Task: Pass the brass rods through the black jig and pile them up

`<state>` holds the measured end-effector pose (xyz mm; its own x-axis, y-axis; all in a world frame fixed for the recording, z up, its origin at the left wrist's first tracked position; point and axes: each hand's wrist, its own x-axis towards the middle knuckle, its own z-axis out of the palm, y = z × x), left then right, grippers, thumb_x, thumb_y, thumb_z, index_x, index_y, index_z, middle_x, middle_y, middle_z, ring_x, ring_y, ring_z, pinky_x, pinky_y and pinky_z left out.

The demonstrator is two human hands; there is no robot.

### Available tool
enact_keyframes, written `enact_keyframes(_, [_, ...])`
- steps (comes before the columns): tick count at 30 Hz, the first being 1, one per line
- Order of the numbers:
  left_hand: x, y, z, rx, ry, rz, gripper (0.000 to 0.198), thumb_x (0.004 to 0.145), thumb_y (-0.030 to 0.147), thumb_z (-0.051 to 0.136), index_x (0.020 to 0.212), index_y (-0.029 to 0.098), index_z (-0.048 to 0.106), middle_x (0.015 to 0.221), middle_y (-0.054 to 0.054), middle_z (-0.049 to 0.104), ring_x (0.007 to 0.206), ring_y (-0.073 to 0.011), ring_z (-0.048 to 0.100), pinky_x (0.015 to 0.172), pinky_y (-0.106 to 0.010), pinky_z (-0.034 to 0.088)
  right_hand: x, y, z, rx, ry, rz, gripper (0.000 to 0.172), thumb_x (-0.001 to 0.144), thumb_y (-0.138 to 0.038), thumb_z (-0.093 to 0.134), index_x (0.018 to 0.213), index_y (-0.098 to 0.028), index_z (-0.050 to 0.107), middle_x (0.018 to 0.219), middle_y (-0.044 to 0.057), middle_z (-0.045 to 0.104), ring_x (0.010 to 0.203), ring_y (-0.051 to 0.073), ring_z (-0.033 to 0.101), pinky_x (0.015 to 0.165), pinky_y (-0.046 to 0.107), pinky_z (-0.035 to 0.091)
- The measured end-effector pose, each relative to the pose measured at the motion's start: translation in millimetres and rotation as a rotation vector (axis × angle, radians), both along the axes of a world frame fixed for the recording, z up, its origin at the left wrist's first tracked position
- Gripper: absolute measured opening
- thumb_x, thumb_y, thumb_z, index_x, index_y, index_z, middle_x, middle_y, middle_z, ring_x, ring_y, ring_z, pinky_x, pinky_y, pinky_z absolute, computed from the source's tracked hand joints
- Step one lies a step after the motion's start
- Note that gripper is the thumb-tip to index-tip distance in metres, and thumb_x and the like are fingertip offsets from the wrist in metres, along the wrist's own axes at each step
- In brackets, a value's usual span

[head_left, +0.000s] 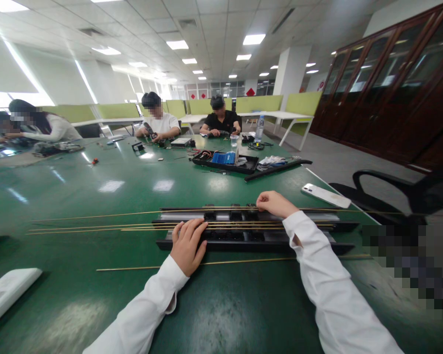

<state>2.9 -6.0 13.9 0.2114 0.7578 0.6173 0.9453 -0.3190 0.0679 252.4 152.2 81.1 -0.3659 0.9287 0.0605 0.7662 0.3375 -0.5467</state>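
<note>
On green table (77, 191), blk channel rails (225, 245) lie L–R, mid-scene. L hand (188, 246) is open, fingers over mid brass-col. rods (147, 226); R hand (275, 204) looks pinched on far rod (133, 214). Prob. part-way: those rods span the rails, near rod (243, 261) lies apart on table; can't tell if any's fastened.

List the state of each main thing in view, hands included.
Left hand: open, fingers over the middle rods
Right hand: fingers curled together at the rear rod
Black rails: lying parallel
Front rod: lying on the table
Phone: flat, back up
Bottle: upright
Cup: upright
Tray: open-topped, loaded
Cabinet doors: shut
Ceiling lights: lit
</note>
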Motion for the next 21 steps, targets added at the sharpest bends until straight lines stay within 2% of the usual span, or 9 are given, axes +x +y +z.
enact_keyframes(10, [-0.7,-1.3,-1.0,-0.014,-0.004,-0.001,0.039,0.082,0.022,0.039,0.121,0.019,0.041,0.124,-0.008,0.047,0.117,-0.0217,0.038,0.100,-0.042,0.018,5.4,6.8,-6.6,-0.017,0.043,-0.028,0.006,0.060,-0.016,0.053,0.057,-0.016,0.058,0.058,0.003,0.065,0.061,0.013,0.058,0.058,0.020,0.043])
enact_keyframes(21, [-2.0,-1.7,-0.3,-0.002,0.002,-0.003,0.039,0.082,0.021,0.039,0.121,0.018,0.042,0.124,-0.009,0.047,0.116,-0.0219,0.039,0.100,-0.042,0.018,14.4,6.7,-3.4,-0.052,0.072,-0.043,0.003,0.059,-0.017,0.054,0.058,-0.016,0.057,0.058,0.004,0.066,0.061,0.014,0.060,0.059,0.021,0.045])
